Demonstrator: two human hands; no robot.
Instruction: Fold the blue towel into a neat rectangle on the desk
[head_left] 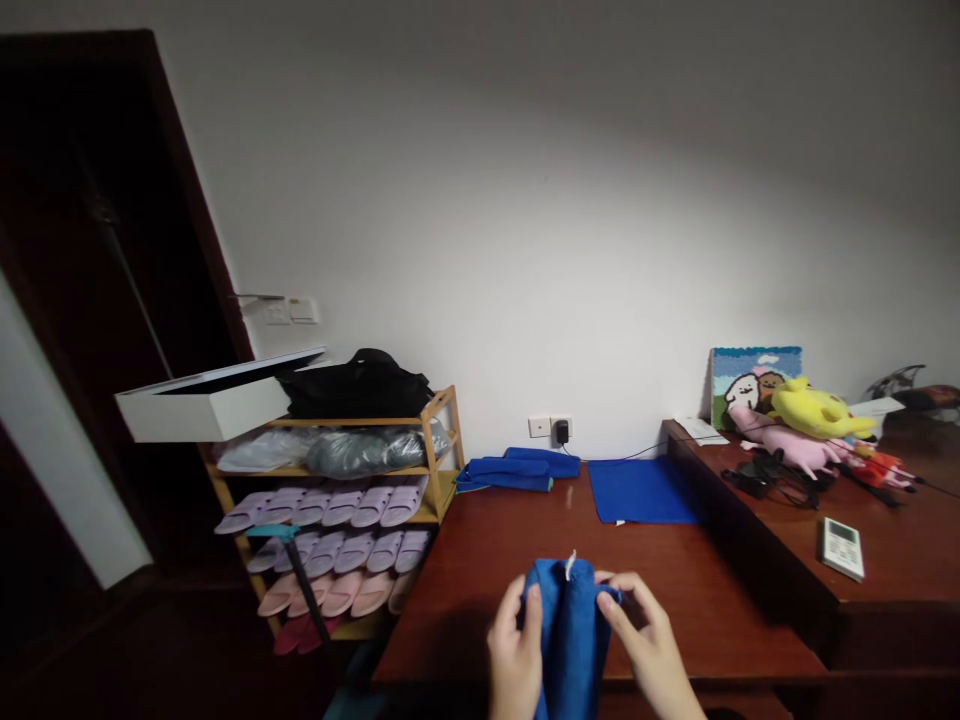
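Both my hands hold a folded blue towel (571,640) upright over the near edge of the dark wooden table (495,560). My left hand (514,650) grips its left side with the fingers wrapped over the cloth. Pinching the top right corner is my right hand (651,650). A small white tag sticks up from the towel's top. At the back of the table lie a stack of folded blue towels (517,470) and a blue towel spread flat (641,490).
A wooden shoe rack (442,450) with several pairs of slippers (330,510), a black bag (360,385) and a white box (210,400) stands left. A higher desk (795,560) on the right carries plush toys (810,420), cables and a white remote (841,547). A dark door (97,300) is far left.
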